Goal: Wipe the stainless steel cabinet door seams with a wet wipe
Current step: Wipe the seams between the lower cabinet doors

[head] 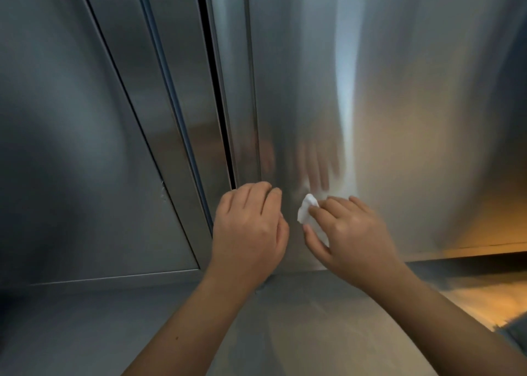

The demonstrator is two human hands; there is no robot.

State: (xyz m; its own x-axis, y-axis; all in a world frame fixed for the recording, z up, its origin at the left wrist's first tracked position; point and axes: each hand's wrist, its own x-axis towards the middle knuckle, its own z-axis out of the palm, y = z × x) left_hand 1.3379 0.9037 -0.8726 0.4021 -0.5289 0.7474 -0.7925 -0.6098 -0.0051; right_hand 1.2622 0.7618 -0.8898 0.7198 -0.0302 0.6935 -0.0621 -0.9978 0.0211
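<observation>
Pinching a crumpled white wipe (306,210) between thumb and curled fingers, the right hand (352,233) presses it against the lower part of the right door (413,96), a little to the right of the seam (217,96). That seam is a dark narrow gap running up between 2 brushed steel doors, and its lower end disappears behind the left hand (251,228). The left hand lies against the right door's edge with its fingers curled. The fingertips are hidden, so I cannot tell whether they hook the edge or only rest there. The left door (62,124) has a framed panel with a ridged strip beside the seam. A blurred reflection of a hand shows on the right door above the wipe. Below the doors runs a flat steel ledge (94,321), with warm orange light glowing on it and on the door at the right.
</observation>
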